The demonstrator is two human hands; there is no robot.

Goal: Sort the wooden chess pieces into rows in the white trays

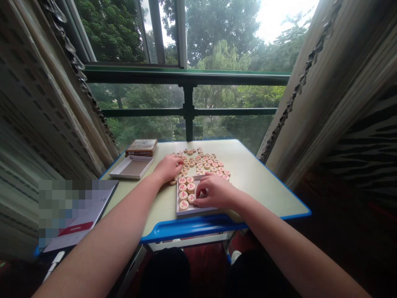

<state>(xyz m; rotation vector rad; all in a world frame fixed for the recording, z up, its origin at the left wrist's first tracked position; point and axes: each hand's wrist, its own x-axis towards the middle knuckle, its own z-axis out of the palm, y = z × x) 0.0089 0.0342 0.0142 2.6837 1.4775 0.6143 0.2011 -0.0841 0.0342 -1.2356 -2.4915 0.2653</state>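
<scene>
Round wooden Chinese chess pieces (206, 165) with red and black characters lie loosely over the middle of the table. In front of them is a shallow white box (198, 212), with red-marked pieces (182, 196) set in two columns along its left side. My right hand (217, 190) reaches over the box, thumb and fingertip closed on a red-marked piece (191, 198) in the second column. The hand covers the box's right part. At the left edge of the loose pieces, my left hand (167, 169) has its fingers curled; what they hold is hidden.
A white box lid or tray (132, 167) lies at the table's back left, with a brown printed box (142, 147) behind it. A folder-like item (83, 223), partly blurred out, is at the left. The table (266, 194) has a blue edge; window and railing stand behind.
</scene>
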